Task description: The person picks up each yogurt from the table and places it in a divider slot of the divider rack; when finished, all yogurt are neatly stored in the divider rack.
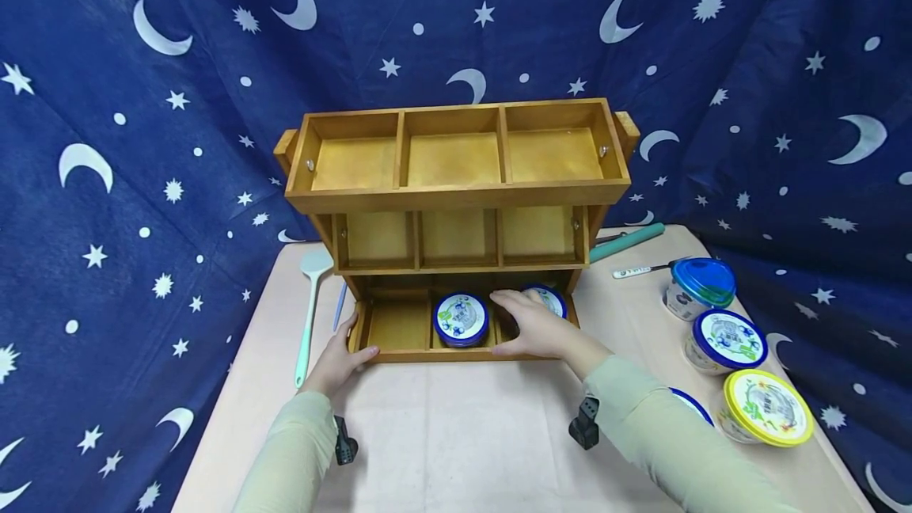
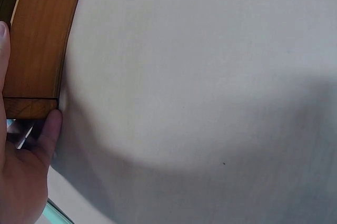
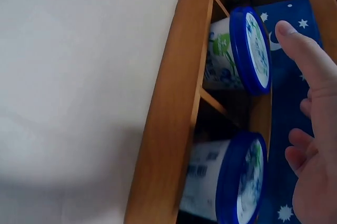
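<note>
A tiered wooden box (image 1: 456, 198) stands unfolded, each tier split into compartments. My left hand (image 1: 340, 362) grips the left front corner of its bottom tier (image 1: 395, 327), thumb and fingers on different sides of that corner. A blue-lidded plastic tub (image 1: 461, 319) sits upright in the tier's middle compartment. Another blue-lidded tub (image 1: 554, 301) is in the right compartment, partly hidden in the head view by my right hand (image 1: 537, 328). In the right wrist view that hand is apart from both tubs (image 3: 250, 182), thumb extended, holding nothing.
On the table's right are a blue-lidded tub (image 1: 730, 339), a yellow-lidded tub (image 1: 769, 408) and a tub with a translucent blue lid (image 1: 703, 282). A pen-like tool (image 1: 634, 271) and a green roll (image 1: 627, 242) lie behind. A turquoise spatula (image 1: 310, 307) lies left.
</note>
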Motion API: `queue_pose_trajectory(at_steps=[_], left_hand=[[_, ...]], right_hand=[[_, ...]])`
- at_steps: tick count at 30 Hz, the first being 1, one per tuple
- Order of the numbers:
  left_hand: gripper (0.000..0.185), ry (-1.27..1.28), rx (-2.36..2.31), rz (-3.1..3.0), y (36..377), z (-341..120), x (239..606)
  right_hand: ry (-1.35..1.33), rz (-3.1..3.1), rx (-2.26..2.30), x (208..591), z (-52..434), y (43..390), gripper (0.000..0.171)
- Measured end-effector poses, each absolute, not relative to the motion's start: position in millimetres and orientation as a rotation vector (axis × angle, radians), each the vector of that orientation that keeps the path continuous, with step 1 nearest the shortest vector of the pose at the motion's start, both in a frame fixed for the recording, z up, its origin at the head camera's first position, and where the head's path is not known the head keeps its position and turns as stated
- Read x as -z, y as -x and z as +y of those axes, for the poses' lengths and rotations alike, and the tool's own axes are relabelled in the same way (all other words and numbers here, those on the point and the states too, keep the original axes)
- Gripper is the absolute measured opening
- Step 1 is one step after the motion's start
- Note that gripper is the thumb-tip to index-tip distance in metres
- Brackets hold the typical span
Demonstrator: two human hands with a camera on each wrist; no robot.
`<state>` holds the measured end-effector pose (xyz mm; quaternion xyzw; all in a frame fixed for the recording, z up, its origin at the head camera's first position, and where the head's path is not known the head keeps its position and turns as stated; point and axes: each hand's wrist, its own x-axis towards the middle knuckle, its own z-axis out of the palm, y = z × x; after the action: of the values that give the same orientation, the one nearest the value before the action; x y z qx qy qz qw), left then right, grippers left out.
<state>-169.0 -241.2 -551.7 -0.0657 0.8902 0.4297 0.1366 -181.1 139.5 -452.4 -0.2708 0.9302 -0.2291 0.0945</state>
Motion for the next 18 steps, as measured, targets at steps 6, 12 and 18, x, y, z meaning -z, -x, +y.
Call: queue_pose_trajectory(at_steps=[6,12,18], left_hand=[[0.094,0.201,-1.265,2.559,169,-242,555],[0.095,0.196,-1.268,2.570,170,-243,559],[0.093,0.199,-1.266,2.572,170,-242,557]], right_hand=[[0.876,2.798,0.649,449,163,175,0.089],[0.885,2.797,0.684,449,189,168,0.087],[0.784,2.793,0.746,449,217,161,0.085]])
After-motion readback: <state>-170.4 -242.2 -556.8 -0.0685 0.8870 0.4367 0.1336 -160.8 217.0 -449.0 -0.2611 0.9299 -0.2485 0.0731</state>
